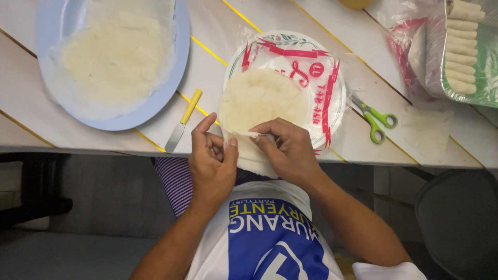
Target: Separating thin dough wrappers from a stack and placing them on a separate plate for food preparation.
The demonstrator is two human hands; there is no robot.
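A stack of round pale wrappers [262, 98] lies half out of a clear plastic bag with red print [311, 72] at the table's near edge. My left hand [211, 163] and my right hand [287, 150] both pinch the near rim of the stack, peeling at a thin wrapper edge between the fingertips. The stack's near part hangs slightly over the table edge.
A light blue oval plate [179, 57] at the far left holds a wrapper on white paper. A yellow-handled knife [182, 122] lies beside it. Green-handled scissors [374, 120] lie right of the bag. A foil tray [441, 62] with several rolled pieces stands at the far right, a loose wrapper piece [426, 129] near it.
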